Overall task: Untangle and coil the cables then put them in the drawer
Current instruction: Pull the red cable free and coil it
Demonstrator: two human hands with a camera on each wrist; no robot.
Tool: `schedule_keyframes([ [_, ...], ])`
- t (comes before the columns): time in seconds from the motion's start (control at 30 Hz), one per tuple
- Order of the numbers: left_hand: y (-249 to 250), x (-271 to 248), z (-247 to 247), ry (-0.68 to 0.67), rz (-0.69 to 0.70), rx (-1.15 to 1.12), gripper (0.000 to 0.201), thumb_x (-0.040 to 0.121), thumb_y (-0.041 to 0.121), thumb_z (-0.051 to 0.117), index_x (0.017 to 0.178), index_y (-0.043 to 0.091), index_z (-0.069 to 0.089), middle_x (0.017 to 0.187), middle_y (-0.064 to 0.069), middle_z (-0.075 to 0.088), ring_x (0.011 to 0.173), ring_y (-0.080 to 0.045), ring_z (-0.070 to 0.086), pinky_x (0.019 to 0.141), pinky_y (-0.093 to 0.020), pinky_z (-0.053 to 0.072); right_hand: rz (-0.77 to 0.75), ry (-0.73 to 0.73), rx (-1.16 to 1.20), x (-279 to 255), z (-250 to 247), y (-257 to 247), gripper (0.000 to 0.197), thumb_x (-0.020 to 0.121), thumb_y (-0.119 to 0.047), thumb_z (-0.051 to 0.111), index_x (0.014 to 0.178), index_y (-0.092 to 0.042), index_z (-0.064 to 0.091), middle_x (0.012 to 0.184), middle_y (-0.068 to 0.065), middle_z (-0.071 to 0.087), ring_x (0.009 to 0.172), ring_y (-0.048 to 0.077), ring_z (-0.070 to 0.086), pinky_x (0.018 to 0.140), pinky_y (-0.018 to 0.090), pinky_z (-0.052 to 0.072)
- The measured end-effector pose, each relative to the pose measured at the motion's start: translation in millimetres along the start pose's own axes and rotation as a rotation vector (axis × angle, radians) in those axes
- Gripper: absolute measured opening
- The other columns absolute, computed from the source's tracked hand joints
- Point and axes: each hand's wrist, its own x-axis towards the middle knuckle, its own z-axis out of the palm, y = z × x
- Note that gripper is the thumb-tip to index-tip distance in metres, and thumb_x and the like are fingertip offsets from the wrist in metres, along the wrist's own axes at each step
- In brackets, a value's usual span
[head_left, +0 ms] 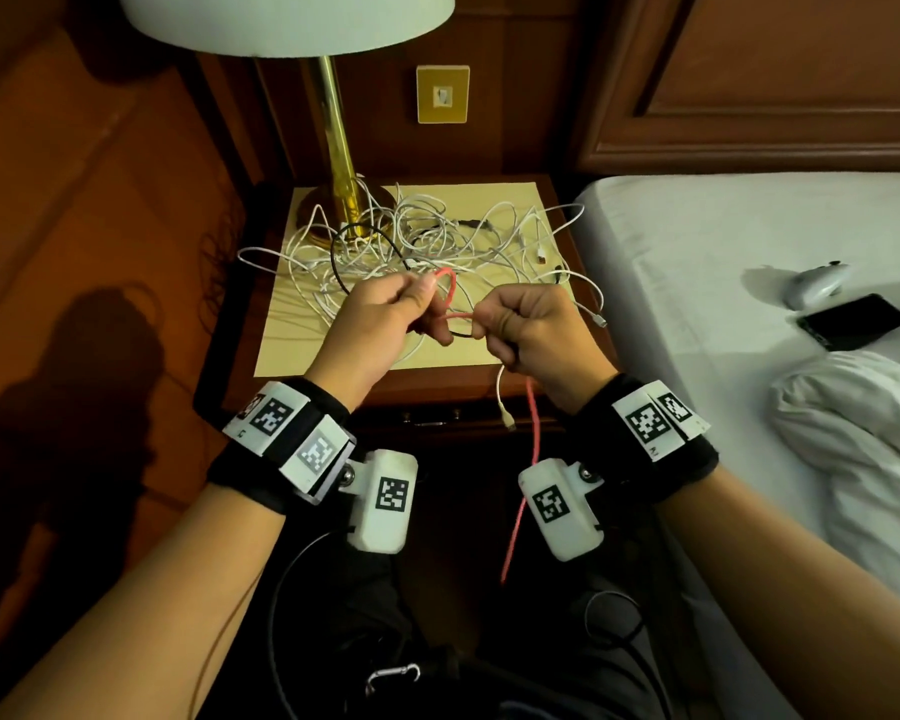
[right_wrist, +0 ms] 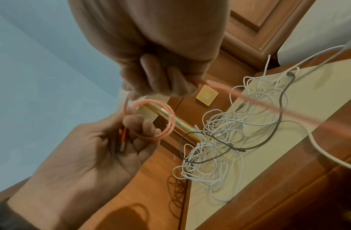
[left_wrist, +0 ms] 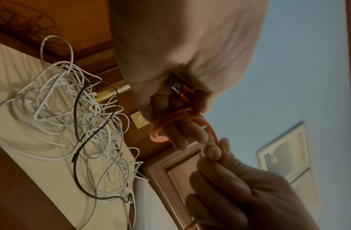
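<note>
A pink cable (head_left: 458,315) runs between my two hands above the nightstand (head_left: 437,379). My left hand (head_left: 422,304) grips a small coil of it (right_wrist: 170,115), with the cable's USB plug (right_wrist: 122,144) lying in the palm. My right hand (head_left: 492,327) pinches the strand just beside the coil. The rest of the pink cable hangs down past the nightstand's front. A tangle of white cables (head_left: 437,236) with one black cable (head_left: 365,233) lies on the nightstand top behind my hands. The drawer (head_left: 437,418) in the nightstand front is shut.
A brass lamp (head_left: 336,137) stands at the back left of the nightstand, among the cables. One white plug (head_left: 505,407) hangs over the front edge. The bed (head_left: 723,241) on the right carries a phone (head_left: 853,322), a mouse (head_left: 814,285) and a crumpled cloth (head_left: 853,423).
</note>
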Motion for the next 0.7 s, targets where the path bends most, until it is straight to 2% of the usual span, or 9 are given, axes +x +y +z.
schedule_keyframes([
  [0.1,2.0,-0.5,0.0,-0.101,-0.040,-0.062,0.033,0.102,0.017,0.041,0.078,0.006,0.060,0.052,-0.003,0.060,0.054,-0.017,0.060,0.067,-0.022,0.053,-0.051,0.066,-0.004,3.9,-0.1,-3.4,0.028,0.097,-0.009,0.054,0.069,-0.005,0.060,0.038,-0.005,0.041,0.035,0.006,0.029,0.040,0.019,0.025],
  [0.17,2.9,-2.0,1.2,-0.134,-0.075,-0.150,0.034,0.102,0.017,0.042,0.076,0.001,0.059,0.052,-0.007,0.052,0.046,-0.017,0.051,0.056,-0.027,0.050,-0.071,0.097,-0.007,5.5,1.4,-4.4,0.024,0.095,-0.010,0.057,0.072,-0.002,0.061,0.038,-0.007,0.042,0.035,0.004,0.030,0.040,0.018,0.026],
  [0.23,3.7,-4.3,2.3,-0.132,-0.123,-0.273,0.035,0.101,0.017,0.043,0.073,0.000,0.057,0.051,-0.006,0.043,0.040,-0.013,0.040,0.048,-0.025,0.044,-0.082,0.124,0.002,6.2,2.4,-3.3,0.016,0.091,-0.011,0.063,0.079,0.000,0.061,0.041,-0.006,0.045,0.036,0.004,0.033,0.039,0.017,0.027],
  [0.33,4.9,-6.4,2.6,-0.103,-0.201,-0.433,0.035,0.100,0.020,0.043,0.072,0.002,0.054,0.045,0.002,0.038,0.036,-0.011,0.033,0.048,-0.023,0.045,-0.065,0.153,0.027,4.4,1.4,0.6,0.021,0.084,-0.016,0.071,0.092,0.000,0.060,0.050,0.001,0.050,0.039,0.005,0.038,0.040,0.015,0.030],
  [0.4,5.3,-7.6,1.8,-0.110,-0.214,-0.501,0.036,0.100,0.021,0.042,0.071,0.003,0.053,0.045,0.003,0.038,0.036,-0.010,0.032,0.048,-0.021,0.046,-0.049,0.133,-0.022,1.3,1.4,3.4,0.021,0.083,-0.017,0.073,0.091,0.000,0.064,0.053,-0.001,0.050,0.041,0.002,0.041,0.041,0.012,0.031],
  [0.47,5.2,-8.5,2.5,-0.123,-0.227,-0.529,0.036,0.100,0.022,0.042,0.070,0.004,0.052,0.045,0.003,0.037,0.036,-0.010,0.032,0.048,-0.020,0.045,-0.011,0.092,-0.049,-1.8,2.2,5.5,0.015,0.084,-0.016,0.071,0.081,-0.001,0.068,0.053,-0.002,0.049,0.042,0.002,0.039,0.042,0.013,0.029],
  [0.57,2.4,-8.1,6.1,-0.106,-0.241,-0.517,0.037,0.100,0.022,0.043,0.069,0.006,0.053,0.046,0.002,0.035,0.038,-0.012,0.033,0.050,-0.021,0.046,0.071,0.039,0.061,-3.8,1.1,4.9,0.024,0.090,-0.018,0.064,0.071,-0.003,0.063,0.060,0.011,0.046,0.046,0.012,0.031,0.041,0.021,0.021],
  [0.63,0.9,-6.4,7.1,-0.078,-0.249,-0.535,0.038,0.100,0.021,0.044,0.066,0.007,0.053,0.052,-0.001,0.035,0.039,-0.012,0.033,0.047,-0.021,0.044,0.095,-0.026,0.157,-4.1,-0.9,0.5,0.028,0.095,-0.016,0.056,0.071,-0.004,0.058,0.066,0.014,0.055,0.046,0.012,0.033,0.040,0.020,0.021],
  [0.7,1.7,-5.0,5.5,-0.075,-0.252,-0.563,0.038,0.100,0.019,0.044,0.066,0.006,0.053,0.056,-0.003,0.035,0.042,-0.012,0.033,0.045,-0.021,0.041,0.106,-0.106,0.244,-5.3,-2.4,-3.8,0.030,0.098,-0.015,0.047,0.071,-0.005,0.054,0.063,0.010,0.061,0.044,0.012,0.034,0.040,0.020,0.020],
])
